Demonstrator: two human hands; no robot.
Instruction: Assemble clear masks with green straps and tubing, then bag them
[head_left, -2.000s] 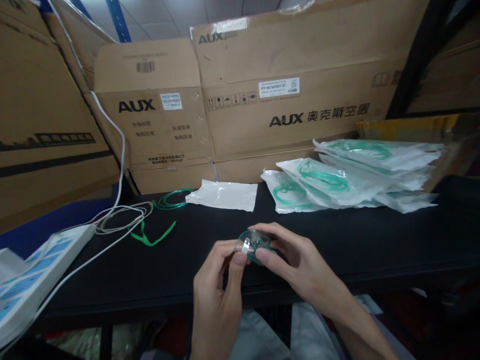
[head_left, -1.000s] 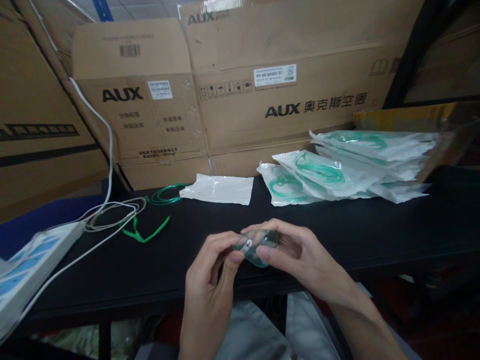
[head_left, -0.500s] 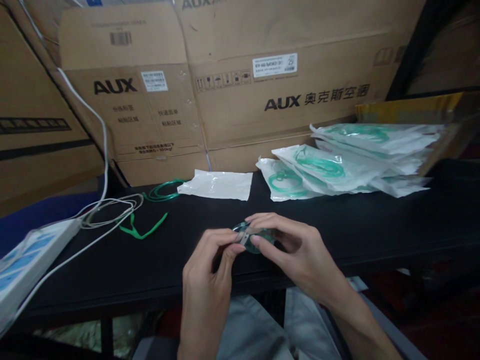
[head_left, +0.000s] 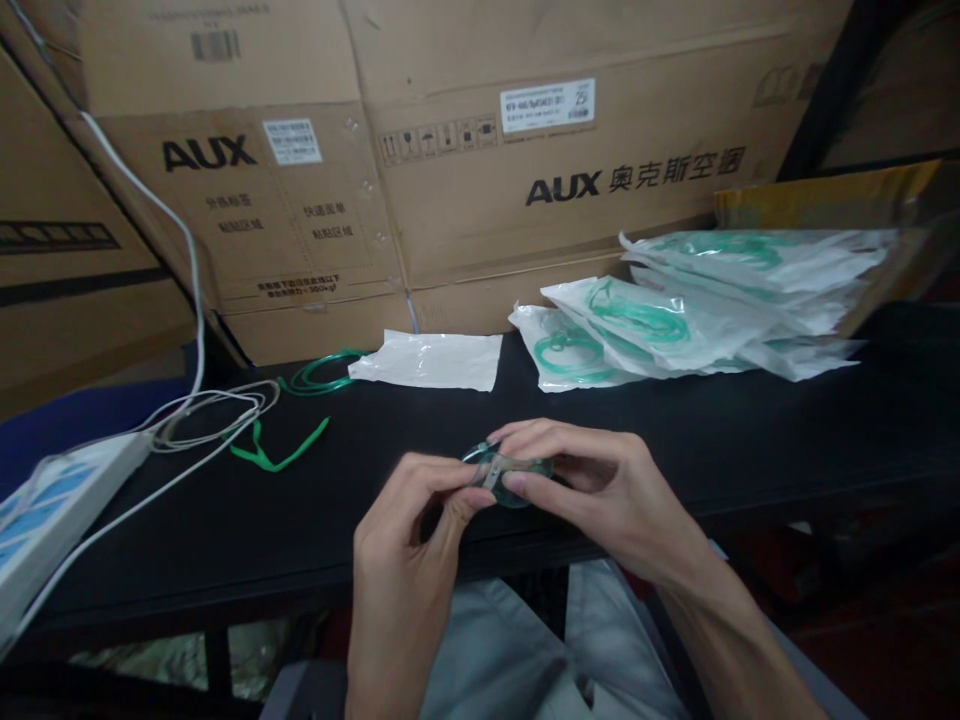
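Jointly, the left hand (head_left: 411,535) and right hand (head_left: 609,492) pinch a clear greenish plastic piece (head_left: 494,473) between them; beyond and left of the left hand lies a green strap (head_left: 270,463), beyond the right hand, bagged tubing (head_left: 646,316).

bare right forearm (head_left: 720,610), pale grey trousers (head_left: 502,645), creased

Makeshift workstation, storeroom or small workshop type. A black tabletop (head_left: 720,440) is backed by large cardboard cartons (head_left: 450,225), printed AUX, marked with handling symbols and affixed with printed labels (head_left: 547,106). Bagged green tubing (head_left: 637,318) is stacked at right; a white power strip (head_left: 67,505) is placed at left.
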